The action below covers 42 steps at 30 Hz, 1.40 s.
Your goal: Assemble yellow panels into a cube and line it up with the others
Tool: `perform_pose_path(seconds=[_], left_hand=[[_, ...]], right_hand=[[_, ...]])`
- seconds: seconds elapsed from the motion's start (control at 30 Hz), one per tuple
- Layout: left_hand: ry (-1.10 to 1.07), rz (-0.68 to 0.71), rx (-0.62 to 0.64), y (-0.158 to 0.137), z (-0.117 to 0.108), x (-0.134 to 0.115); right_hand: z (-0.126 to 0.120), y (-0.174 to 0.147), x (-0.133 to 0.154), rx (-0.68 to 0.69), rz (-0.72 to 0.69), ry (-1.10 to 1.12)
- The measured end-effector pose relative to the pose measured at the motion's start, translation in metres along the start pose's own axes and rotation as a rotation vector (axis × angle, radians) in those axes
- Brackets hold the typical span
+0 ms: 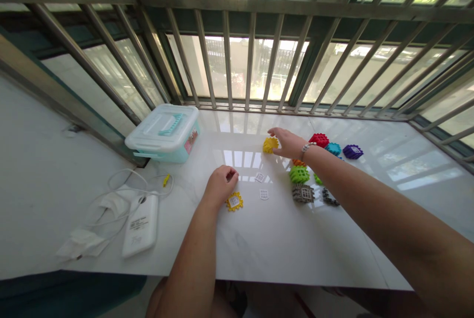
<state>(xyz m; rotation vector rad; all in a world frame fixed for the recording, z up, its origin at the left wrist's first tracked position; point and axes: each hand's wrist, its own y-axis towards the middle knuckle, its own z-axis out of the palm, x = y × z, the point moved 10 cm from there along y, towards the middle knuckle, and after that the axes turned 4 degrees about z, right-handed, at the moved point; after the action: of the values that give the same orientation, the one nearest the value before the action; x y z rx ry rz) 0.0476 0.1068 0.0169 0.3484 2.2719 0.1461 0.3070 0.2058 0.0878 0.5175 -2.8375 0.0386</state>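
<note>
My right hand (286,143) reaches over the table to a small stack of yellow toothed building pieces (270,145). Its fingers and thumb are apart at the stack's top and right side; whether they touch it I cannot tell. Curled on the tabletop is my left hand (221,183), its inner side hidden. Just below it lies a flat yellow toothed square with a white lattice window (234,201). To the right are two loose white lattice windows, one tilted (259,177) and one nearer me (264,194).
Green (299,174), grey (303,193), red (319,139), light blue (333,148) and purple (353,151) stacks stand around my right forearm, which hides some pieces. At left are a lidded teal box (163,133), a white power bank (140,225) and a cable. Metal bars (252,61) edge the table.
</note>
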Motion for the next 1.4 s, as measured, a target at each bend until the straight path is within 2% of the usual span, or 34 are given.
perform_pose_path(seconds=[0.27,0.4,0.47,0.57,0.7,0.83,0.97,1.07,1.17,1.27,1.4], left_hand=[[-0.003,-0.003,-0.003,0.000,0.000,0.001],[-0.007,-0.006,-0.003,0.000,0.000,0.001],[-0.007,-0.002,-0.005,0.000,0.000,0.001],[-0.002,0.006,-0.005,0.000,0.001,0.001],[0.015,0.008,0.000,0.000,0.003,0.004],[0.038,0.016,-0.007,0.000,0.004,0.005],[0.057,0.046,-0.012,-0.003,0.004,-0.002],[0.075,0.090,-0.004,-0.010,0.004,-0.012],[0.093,0.146,0.015,-0.023,0.006,-0.023],[0.091,0.149,0.017,-0.046,0.009,-0.029],[0.138,0.132,-0.011,-0.093,0.016,-0.034]], right_hand=[[-0.002,0.004,0.005,0.019,-0.010,-0.011],[-0.017,-0.010,0.010,-0.038,0.015,-0.022],[-0.029,-0.033,0.024,-0.108,-0.017,-0.022],[-0.043,-0.092,0.053,-0.222,-0.109,0.021],[-0.026,-0.198,0.071,-0.252,-0.117,0.053],[0.011,-0.305,0.056,-0.284,-0.096,0.024],[0.034,-0.379,0.015,-0.371,-0.004,-0.008],[0.043,-0.403,-0.017,-0.402,0.119,0.002],[0.048,-0.411,-0.036,-0.438,0.246,-0.006],[0.049,-0.410,-0.041,-0.455,0.326,-0.012],[0.047,-0.407,-0.037,-0.453,0.335,0.004]])
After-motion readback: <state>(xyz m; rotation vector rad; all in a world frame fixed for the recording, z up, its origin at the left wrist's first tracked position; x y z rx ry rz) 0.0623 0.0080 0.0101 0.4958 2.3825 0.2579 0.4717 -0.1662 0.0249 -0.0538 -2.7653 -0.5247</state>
